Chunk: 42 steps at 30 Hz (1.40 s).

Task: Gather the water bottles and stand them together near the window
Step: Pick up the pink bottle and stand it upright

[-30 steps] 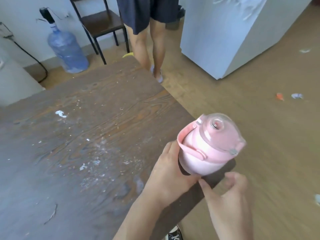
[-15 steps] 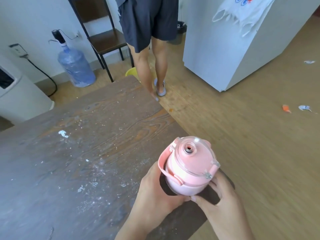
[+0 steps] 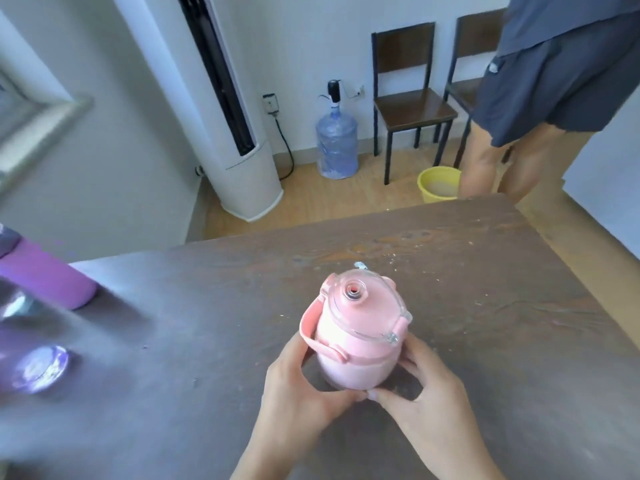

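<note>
Here the dark wooden table (image 3: 485, 306), speckled with white flecks, stands on a tan floor in a white-walled room. Two chairs (image 3: 412, 102) line the far wall beside one large blue water jug (image 3: 336, 147); one yellow bucket (image 3: 439, 183) holds pale contents. One purple bottle (image 3: 45, 277) stands at far left, blurred. One pink bottle (image 3: 356, 337) stands near centre, clasped low by the left hand (image 3: 304, 393) and right hand (image 3: 426, 407), thumbs touching.
</note>
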Motion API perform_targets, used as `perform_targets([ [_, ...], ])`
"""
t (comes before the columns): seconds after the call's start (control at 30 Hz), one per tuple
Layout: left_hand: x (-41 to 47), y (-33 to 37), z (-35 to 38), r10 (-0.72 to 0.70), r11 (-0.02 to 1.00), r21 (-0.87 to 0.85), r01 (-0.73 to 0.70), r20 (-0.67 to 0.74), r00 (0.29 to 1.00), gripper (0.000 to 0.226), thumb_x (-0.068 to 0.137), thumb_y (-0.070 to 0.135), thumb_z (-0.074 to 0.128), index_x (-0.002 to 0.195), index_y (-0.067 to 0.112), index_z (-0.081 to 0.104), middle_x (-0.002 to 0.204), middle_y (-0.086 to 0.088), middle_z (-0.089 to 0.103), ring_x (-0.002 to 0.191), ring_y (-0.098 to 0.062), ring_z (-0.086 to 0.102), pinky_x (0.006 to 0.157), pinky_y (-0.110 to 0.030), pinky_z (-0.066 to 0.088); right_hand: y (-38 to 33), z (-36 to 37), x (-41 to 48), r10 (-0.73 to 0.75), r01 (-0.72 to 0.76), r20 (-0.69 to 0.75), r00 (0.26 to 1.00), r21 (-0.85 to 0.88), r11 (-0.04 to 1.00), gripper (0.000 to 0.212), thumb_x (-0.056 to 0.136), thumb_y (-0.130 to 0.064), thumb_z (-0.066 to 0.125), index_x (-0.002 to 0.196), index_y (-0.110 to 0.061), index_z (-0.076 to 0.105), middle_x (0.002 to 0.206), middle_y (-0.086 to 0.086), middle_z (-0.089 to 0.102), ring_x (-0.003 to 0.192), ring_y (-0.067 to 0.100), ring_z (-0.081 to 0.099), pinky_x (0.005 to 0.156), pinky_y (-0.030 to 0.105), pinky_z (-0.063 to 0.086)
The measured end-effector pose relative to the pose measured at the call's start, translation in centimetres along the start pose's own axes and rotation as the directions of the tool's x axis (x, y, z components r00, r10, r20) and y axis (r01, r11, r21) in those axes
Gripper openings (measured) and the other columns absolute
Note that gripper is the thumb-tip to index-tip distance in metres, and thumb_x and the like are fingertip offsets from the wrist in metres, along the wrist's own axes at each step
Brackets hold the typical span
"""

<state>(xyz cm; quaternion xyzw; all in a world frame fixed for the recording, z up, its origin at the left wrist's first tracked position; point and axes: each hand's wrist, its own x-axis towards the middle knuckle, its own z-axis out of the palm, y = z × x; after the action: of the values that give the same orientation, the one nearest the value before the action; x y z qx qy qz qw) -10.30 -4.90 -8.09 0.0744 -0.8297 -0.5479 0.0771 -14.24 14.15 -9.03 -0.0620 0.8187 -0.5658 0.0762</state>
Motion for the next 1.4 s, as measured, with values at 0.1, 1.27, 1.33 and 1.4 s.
perform_targets([
  [0.1, 1.3, -3.2, -5.7, -0.067, 0.998, -0.014, 0.066, -0.122, 0.99, 0.111, 0.055, 0.024, 0.108, 0.15, 0.05, 0.058, 0.136, 0.026, 0.076, 0.127, 0.002, 0.071, 0.097, -0.015, 0.056, -2.6, 6.1, 3.6, -0.079, 0.077, 0.097, 0.992, 0.019, 0.997, 0.089, 0.06, 0.005, 0.092, 0.119, -0.054, 0.059, 0.11, -0.035, 0.072, 0.104, -0.015, 0.066, 0.081, -0.003, 0.044],
  [1.27, 9.8, -16.6, -28.3, -0.275, 0.951, -0.249, 0.183, -0.416, 0.867, 0.086, 0.057, 0.027, 0.106, 0.132, 0.035, 0.066, 0.132, 0.014, 0.081, 0.128, -0.009, 0.074, 0.107, -0.037, 0.06, -11.8, 33.4, 18.4, -0.204, 0.257, 0.431, 0.879, -0.069, 0.964, 0.09, 0.066, -0.017, 0.092, 0.145, -0.029, 0.05, 0.133, -0.013, 0.061, 0.115, 0.006, 0.064, 0.103, 0.028, 0.052],
  [1.33, 9.7, -16.5, -28.2, -0.296, 0.945, -0.255, 0.203, -0.41, 0.863, 0.083, 0.058, 0.027, 0.105, 0.13, 0.037, 0.065, 0.132, 0.015, 0.08, 0.129, -0.008, 0.073, 0.109, -0.038, 0.059, -11.5, 33.4, 18.5, -0.193, 0.244, 0.442, 0.876, -0.059, 0.968, 0.092, 0.067, -0.014, 0.091, 0.147, -0.029, 0.048, 0.136, -0.012, 0.059, 0.118, 0.007, 0.063, 0.106, 0.031, 0.051],
  [1.4, 9.6, -16.4, -28.0, -0.304, 0.945, -0.243, 0.219, -0.402, 0.864, 0.077, 0.067, 0.017, 0.101, 0.132, 0.036, 0.065, 0.134, 0.015, 0.079, 0.132, -0.008, 0.071, 0.114, -0.041, 0.056, -11.5, 33.4, 18.5, -0.157, 0.207, 0.461, 0.873, -0.06, 0.977, 0.098, 0.069, -0.011, 0.09, 0.153, -0.027, 0.041, 0.144, -0.009, 0.055, 0.125, 0.008, 0.06, 0.11, 0.032, 0.048],
])
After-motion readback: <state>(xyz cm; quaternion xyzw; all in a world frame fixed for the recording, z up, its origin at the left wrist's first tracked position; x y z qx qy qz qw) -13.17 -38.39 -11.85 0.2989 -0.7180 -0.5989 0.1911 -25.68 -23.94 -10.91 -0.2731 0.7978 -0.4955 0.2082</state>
